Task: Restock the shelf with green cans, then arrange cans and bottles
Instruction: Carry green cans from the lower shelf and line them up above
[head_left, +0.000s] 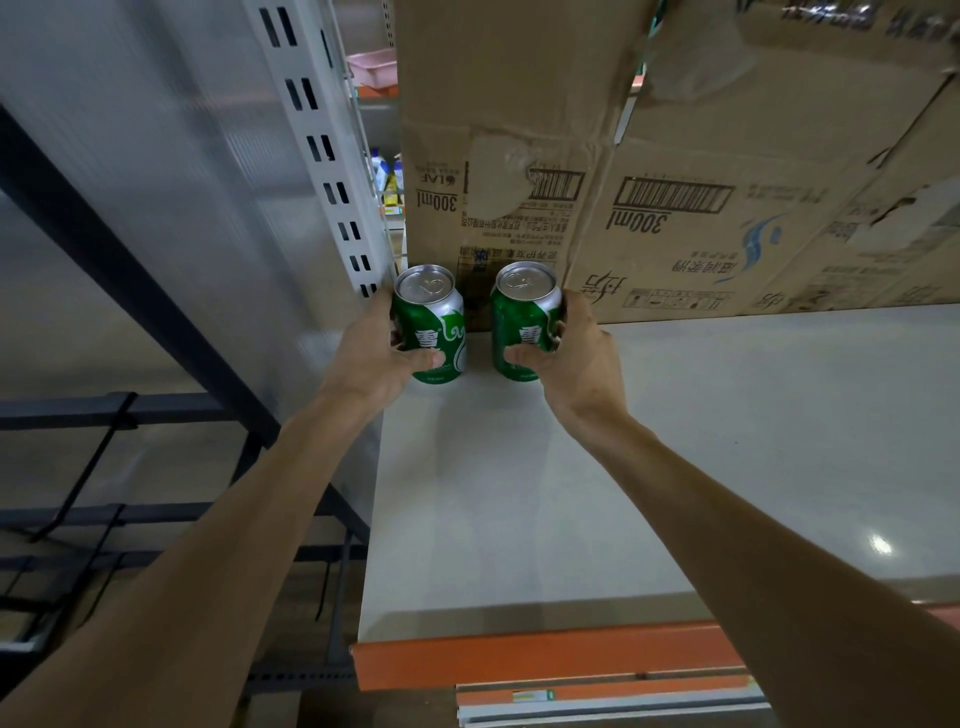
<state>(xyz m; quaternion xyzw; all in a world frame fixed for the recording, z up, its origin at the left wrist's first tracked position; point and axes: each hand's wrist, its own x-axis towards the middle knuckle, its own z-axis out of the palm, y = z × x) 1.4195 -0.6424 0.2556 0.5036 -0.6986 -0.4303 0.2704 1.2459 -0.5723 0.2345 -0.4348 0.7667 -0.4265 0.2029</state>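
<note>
Two green cans with silver tops stand upright at the back left of a pale shelf board (675, 441). My left hand (371, 353) grips the left green can (434, 325), thumb across its front. My right hand (574, 353) grips the right green can (522, 325) the same way. A narrow gap separates the two cans. Both sit just in front of the cardboard boxes. No bottles show on this shelf.
Large cardboard boxes (675, 156) fill the back of the shelf. A white slotted upright (322, 145) stands at the left edge, and an orange shelf rail (545, 657) runs along the front. Dark metal racking (156, 415) lies lower left. Distant bottles (387, 174) appear behind the upright.
</note>
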